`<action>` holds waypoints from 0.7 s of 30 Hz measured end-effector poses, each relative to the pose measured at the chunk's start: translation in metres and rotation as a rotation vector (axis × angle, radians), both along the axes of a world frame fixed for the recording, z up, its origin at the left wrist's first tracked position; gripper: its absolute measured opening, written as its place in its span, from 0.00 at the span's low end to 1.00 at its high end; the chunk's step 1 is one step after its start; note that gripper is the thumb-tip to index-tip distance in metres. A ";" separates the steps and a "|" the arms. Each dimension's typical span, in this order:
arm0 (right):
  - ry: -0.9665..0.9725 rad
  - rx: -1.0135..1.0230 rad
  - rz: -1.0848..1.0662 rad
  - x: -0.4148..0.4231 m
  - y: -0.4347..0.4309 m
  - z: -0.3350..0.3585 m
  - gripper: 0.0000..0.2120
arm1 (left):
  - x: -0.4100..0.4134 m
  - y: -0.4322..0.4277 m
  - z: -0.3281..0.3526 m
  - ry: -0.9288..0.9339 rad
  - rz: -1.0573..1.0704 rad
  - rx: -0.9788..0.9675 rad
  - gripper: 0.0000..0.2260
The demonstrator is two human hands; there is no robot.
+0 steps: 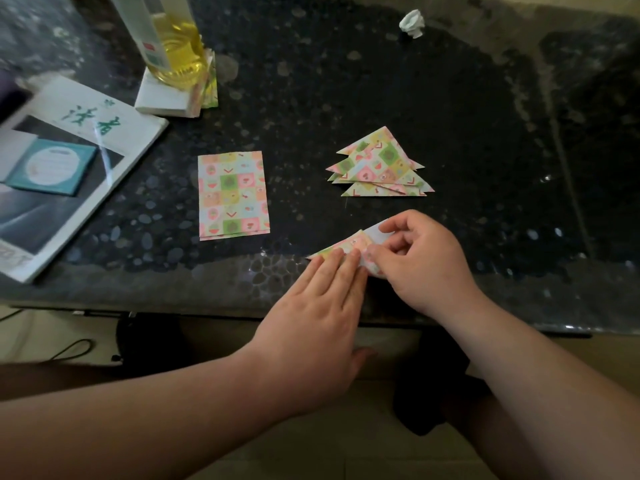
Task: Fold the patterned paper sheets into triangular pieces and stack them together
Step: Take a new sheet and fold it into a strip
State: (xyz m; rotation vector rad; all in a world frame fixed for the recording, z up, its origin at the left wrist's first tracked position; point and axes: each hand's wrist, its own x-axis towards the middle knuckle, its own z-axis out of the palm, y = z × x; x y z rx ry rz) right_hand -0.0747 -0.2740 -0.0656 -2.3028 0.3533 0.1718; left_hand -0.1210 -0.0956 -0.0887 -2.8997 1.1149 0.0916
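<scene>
Patterned paper (351,243) near the triangle stack (379,168) is pressed flat by the straight-fingered left hand (311,306), its flap pinched by the right hand (419,261); a firm crease seems needed next.

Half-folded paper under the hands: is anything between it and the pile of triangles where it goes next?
Nothing visible. The half-folded paper, pressed by the left hand and pinched by the right hand, lies just short of the pile of triangles; only bare table lies between. The flat sheets sit off left.
</scene>
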 end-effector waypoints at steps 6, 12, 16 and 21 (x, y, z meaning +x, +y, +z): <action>0.002 -0.006 -0.025 0.003 0.002 -0.004 0.10 | -0.001 0.002 0.000 0.016 0.006 -0.025 0.42; -0.004 -0.025 -0.015 0.002 0.004 -0.005 0.10 | -0.001 0.003 -0.002 0.035 0.008 -0.036 0.43; -0.006 -0.025 -0.007 0.002 0.004 -0.004 0.11 | 0.000 0.004 -0.003 0.078 0.008 -0.040 0.42; -0.001 -0.016 -0.009 0.003 0.004 -0.004 0.11 | 0.001 0.005 -0.005 0.086 -0.002 -0.041 0.42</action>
